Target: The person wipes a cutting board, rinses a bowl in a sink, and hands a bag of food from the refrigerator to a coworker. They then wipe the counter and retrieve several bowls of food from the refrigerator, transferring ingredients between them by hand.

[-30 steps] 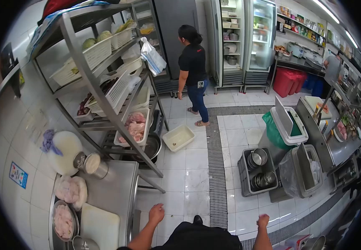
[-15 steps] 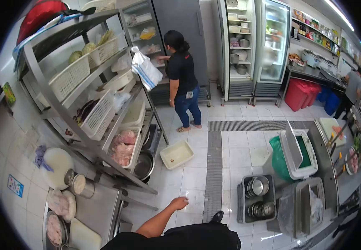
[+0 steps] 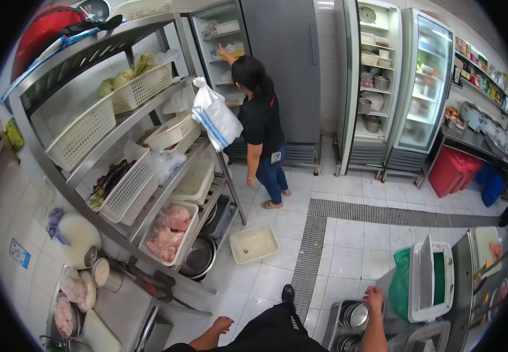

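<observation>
My left hand [image 3: 223, 324] hangs low beside my leg, its fingers loosely curled and nothing visible in them. Over the floor at lower right is my right hand [image 3: 374, 298], fingers bent but slightly apart, with no object seen in it. Just left of and below that hand lies a grey crate [image 3: 331, 322] holding round metal bowls [image 3: 356, 315]; I cannot see any contact. A bin with a green liner [image 3: 403, 284] stands to its right. Ahead on the floor, an off-white tub [image 3: 254, 244] rests beside the shelf.
A metal rack [image 3: 148, 217] on the left holds baskets of vegetables and a tub of raw meat [image 3: 172, 232]. A co-worker [image 3: 263, 129] reaches into an open fridge [image 3: 222, 35]. Glass-door fridges [image 3: 424, 88] stand beyond. A floor drain grate [image 3: 310, 258] runs ahead.
My view has moved forward and turned. My right hand has come into view at lower right; my left hand is lower. The co-worker's reaching hand is higher in the fridge.
</observation>
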Available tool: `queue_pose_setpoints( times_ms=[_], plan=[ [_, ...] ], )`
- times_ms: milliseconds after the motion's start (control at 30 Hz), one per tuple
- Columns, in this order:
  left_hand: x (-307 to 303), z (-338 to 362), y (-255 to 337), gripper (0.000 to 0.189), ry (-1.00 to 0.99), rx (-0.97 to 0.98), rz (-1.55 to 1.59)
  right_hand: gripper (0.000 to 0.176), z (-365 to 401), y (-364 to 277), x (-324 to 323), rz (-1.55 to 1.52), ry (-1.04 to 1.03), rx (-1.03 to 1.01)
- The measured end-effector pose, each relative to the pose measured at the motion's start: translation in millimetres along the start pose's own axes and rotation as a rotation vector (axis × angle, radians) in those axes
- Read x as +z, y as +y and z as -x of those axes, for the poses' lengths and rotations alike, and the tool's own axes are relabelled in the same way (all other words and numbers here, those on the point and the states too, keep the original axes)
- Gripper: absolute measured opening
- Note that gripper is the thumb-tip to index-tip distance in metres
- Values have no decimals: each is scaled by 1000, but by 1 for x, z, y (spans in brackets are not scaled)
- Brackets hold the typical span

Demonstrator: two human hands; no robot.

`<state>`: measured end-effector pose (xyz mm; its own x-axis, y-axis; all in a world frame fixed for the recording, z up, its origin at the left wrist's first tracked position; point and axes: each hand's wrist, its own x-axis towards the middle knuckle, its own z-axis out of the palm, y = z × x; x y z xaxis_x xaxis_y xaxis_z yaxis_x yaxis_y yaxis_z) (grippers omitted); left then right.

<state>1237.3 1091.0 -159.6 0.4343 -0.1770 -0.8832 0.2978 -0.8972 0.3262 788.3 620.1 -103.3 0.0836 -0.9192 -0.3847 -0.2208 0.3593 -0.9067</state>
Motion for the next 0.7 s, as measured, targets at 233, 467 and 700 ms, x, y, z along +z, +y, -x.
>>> queue_pose_setpoints(
  times_ms=[233, 467, 700],
  plan=[
    [13, -64, 154, 33, -15, 82, -202, 20, -21, 67, 9, 147, -46, 329],
    [15, -119, 393, 40, 83, 638, -765, 46, -41, 179, -47, -124, -22, 527],
    [43, -111, 509, 38, 94, 835, -470, 45, -76, 46, 18, -10, 0, 459]
  ],
)
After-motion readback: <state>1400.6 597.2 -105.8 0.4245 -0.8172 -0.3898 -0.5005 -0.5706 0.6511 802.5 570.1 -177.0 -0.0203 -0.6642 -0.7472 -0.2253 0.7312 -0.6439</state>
